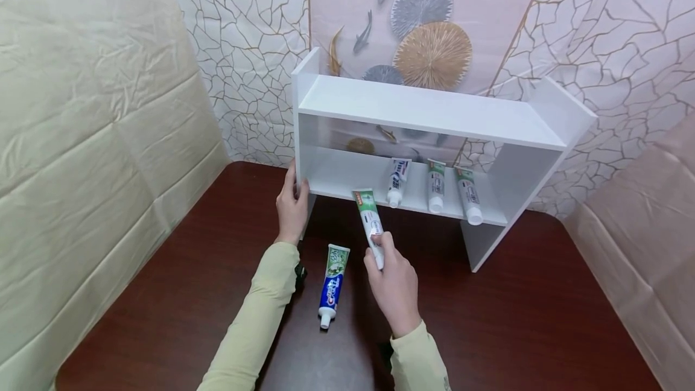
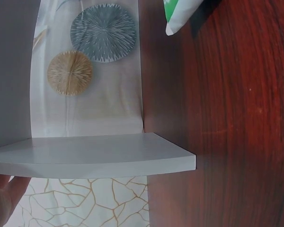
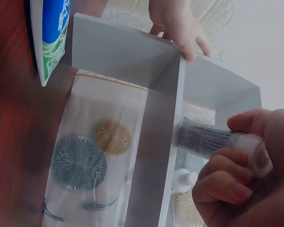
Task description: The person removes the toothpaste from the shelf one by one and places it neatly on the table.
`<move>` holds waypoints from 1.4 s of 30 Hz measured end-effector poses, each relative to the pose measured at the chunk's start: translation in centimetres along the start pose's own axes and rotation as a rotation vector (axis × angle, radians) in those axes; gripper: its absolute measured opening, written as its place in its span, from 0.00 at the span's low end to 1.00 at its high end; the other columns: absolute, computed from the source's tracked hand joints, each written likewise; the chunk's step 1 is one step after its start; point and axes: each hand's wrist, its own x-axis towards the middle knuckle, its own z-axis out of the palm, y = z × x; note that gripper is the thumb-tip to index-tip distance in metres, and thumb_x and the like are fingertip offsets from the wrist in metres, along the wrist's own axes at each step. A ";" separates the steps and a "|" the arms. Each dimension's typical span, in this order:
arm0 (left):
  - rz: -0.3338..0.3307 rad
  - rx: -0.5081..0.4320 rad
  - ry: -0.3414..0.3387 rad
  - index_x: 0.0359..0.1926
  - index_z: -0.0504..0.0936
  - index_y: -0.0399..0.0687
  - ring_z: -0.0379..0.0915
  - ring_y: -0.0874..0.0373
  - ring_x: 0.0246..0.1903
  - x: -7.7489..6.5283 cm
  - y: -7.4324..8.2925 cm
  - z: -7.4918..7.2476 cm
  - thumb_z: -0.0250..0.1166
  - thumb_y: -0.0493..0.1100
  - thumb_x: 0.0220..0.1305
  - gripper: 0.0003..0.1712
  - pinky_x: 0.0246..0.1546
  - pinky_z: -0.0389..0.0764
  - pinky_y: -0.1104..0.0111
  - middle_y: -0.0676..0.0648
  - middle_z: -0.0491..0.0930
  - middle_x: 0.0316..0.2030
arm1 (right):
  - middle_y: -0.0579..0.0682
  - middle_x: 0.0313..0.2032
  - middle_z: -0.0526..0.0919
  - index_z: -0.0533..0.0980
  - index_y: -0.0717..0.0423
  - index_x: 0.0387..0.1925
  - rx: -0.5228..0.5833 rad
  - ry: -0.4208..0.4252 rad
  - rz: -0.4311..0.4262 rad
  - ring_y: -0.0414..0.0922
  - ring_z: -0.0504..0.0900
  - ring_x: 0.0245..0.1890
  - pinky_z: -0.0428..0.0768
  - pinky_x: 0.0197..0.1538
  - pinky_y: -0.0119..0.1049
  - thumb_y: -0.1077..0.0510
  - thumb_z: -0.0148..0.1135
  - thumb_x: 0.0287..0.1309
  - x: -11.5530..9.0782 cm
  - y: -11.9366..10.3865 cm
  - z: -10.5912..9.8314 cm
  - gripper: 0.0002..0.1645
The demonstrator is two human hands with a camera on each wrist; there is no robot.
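Note:
The right hand (image 1: 395, 285) grips the cap end of a green-and-white toothpaste tube (image 1: 369, 216), also visible in the right wrist view. That tube's flat end is at the front edge of the middle board of a white shelf (image 1: 347, 168). At the shelf's left side panel, the left hand (image 1: 292, 207) holds on, thumb by the front edge and fingers along the outside. A blue-and-green toothpaste tube (image 1: 333, 282) lies on the table between the forearms, cap toward the person. On the middle board lie a purple-and-white tube (image 1: 399, 181) and two green-and-white toothpaste tubes (image 1: 436, 186), caps facing front.
The shelf stands on a dark red-brown wooden table (image 1: 543, 318). Its upper board (image 1: 423, 110) spans between two raised side panels. Behind it hangs a patterned cloth (image 1: 255, 65), and pale padded fabric (image 1: 108, 107) borders the table's left side.

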 end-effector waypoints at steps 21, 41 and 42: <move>0.025 0.014 0.015 0.72 0.61 0.69 0.77 0.48 0.49 0.1 -0.4 0.4 0.52 0.46 0.74 0.29 0.41 0.77 0.55 0.48 0.72 0.66 | 0.56 0.39 0.87 0.78 0.50 0.46 0.089 0.086 -0.089 0.35 0.69 0.19 0.67 0.22 0.27 0.60 0.63 0.60 -3.2 4.9 0.6 0.12; 0.024 0.014 0.051 0.71 0.62 0.71 0.77 0.48 0.53 0.2 -0.8 0.4 0.53 0.47 0.73 0.28 0.43 0.78 0.53 0.47 0.73 0.65 | 0.57 0.23 0.82 0.73 0.52 0.56 -0.173 -0.213 0.221 0.44 0.68 0.12 0.63 0.16 0.36 0.51 0.57 0.64 -3.2 7.7 0.9 0.21; 0.022 0.014 0.051 0.71 0.63 0.70 0.77 0.48 0.53 0.1 -0.8 0.4 0.53 0.47 0.73 0.28 0.43 0.78 0.54 0.46 0.73 0.65 | 0.58 0.24 0.83 0.73 0.52 0.57 -0.183 -0.231 0.217 0.44 0.69 0.12 0.63 0.16 0.36 0.51 0.58 0.63 -3.2 7.7 1.0 0.22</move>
